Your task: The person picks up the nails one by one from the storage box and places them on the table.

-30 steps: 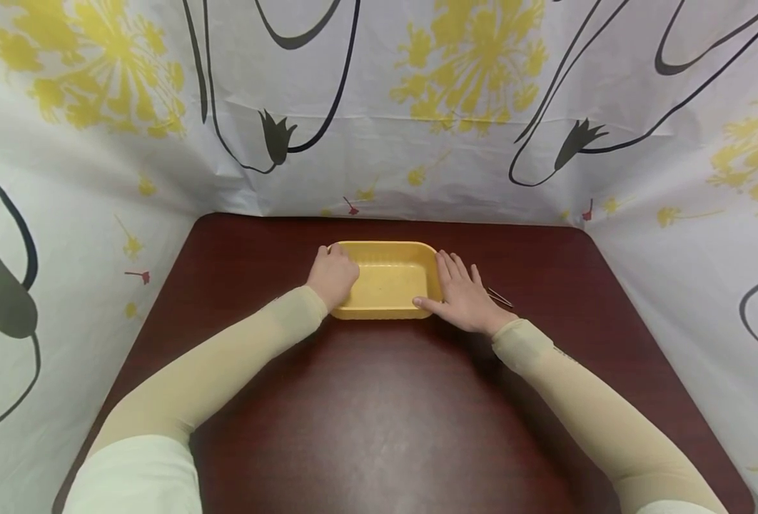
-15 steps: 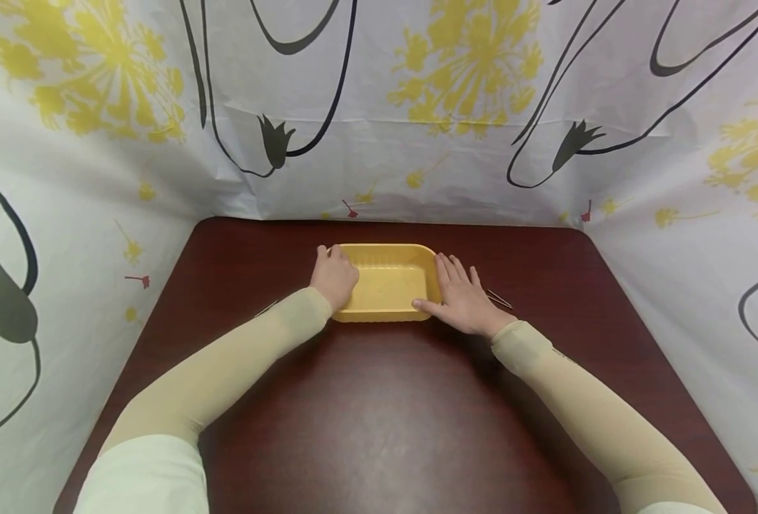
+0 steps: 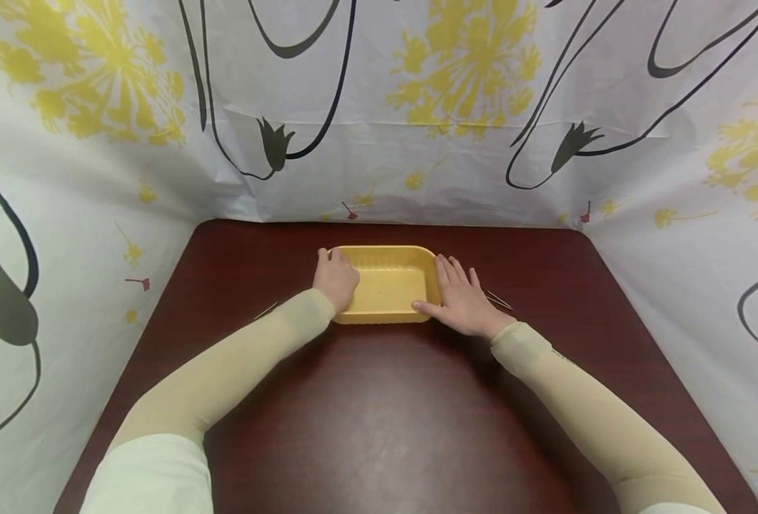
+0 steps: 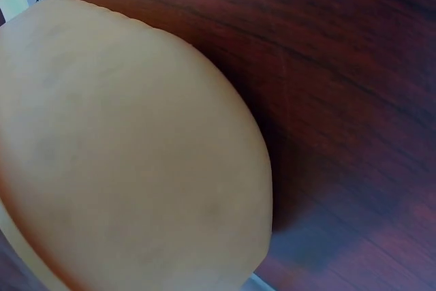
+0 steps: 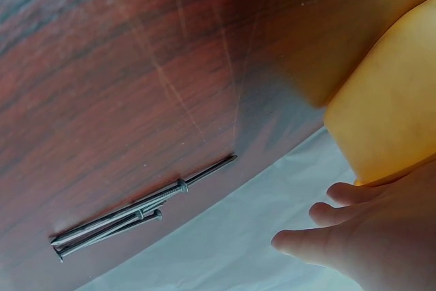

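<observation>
A shallow yellow plastic tray [image 3: 388, 285] sits toward the back of the table with nothing in it. My left hand [image 3: 336, 280] grips its left end, fingers curled over the rim. Along the right end lies my right hand [image 3: 464, 301], its fingers straight against the wall and its thumb on the front rim. The left wrist view is largely filled by the tray's outer wall [image 4: 136, 141]; the left fingers are hidden there. In the right wrist view, the right fingertips rest near a corner of the tray [image 5: 392, 107].
Several metal nails [image 5: 129, 212] lie bunched on the dark red-brown table [image 3: 379, 400], just right of my right hand. Thin metal pieces [image 3: 266, 310] lie beside the left sleeve. A white cloth with printed flowers [image 3: 366, 164] hangs around the table's back and sides.
Both hands keep their places on the tray. The left forearm has shifted slightly right, showing more of the thin metal pieces beside it. The head view has tilted up a little.
</observation>
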`<state>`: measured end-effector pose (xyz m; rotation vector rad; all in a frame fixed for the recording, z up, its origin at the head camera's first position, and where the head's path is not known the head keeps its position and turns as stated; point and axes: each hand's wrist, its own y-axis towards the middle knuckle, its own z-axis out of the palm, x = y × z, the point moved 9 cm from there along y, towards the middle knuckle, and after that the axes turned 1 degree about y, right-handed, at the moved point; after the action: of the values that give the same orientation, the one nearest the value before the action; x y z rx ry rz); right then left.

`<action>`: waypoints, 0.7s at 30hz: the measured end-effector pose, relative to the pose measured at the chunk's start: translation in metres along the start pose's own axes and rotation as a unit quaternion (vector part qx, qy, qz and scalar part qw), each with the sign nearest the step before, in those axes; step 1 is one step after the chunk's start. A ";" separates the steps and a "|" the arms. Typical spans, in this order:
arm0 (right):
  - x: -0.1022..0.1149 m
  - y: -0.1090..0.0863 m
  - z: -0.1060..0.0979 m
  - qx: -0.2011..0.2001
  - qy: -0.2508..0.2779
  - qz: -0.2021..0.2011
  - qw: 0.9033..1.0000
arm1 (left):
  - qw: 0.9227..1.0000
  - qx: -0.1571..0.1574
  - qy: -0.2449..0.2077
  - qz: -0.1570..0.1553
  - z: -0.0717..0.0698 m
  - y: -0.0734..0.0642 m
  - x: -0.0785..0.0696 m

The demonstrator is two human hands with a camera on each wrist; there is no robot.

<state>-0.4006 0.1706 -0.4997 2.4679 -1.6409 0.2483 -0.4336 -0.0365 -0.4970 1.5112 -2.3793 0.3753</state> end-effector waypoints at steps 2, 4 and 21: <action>0.000 0.000 0.000 0.000 0.002 0.001 1.000 | 1.000 -0.004 -0.002 0.000 0.000 0.001 0.000; 0.000 0.000 0.000 0.001 0.001 0.001 1.000 | 1.000 -0.006 -0.005 0.000 0.001 0.002 0.000; 0.000 -0.002 0.000 -0.006 0.001 0.002 1.000 | 0.996 -0.057 -0.063 0.002 -0.014 -0.005 0.008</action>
<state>-0.3987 0.1715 -0.5002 2.4551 -1.6418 0.2394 -0.4307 -0.0394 -0.4807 1.5189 -2.4545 0.1470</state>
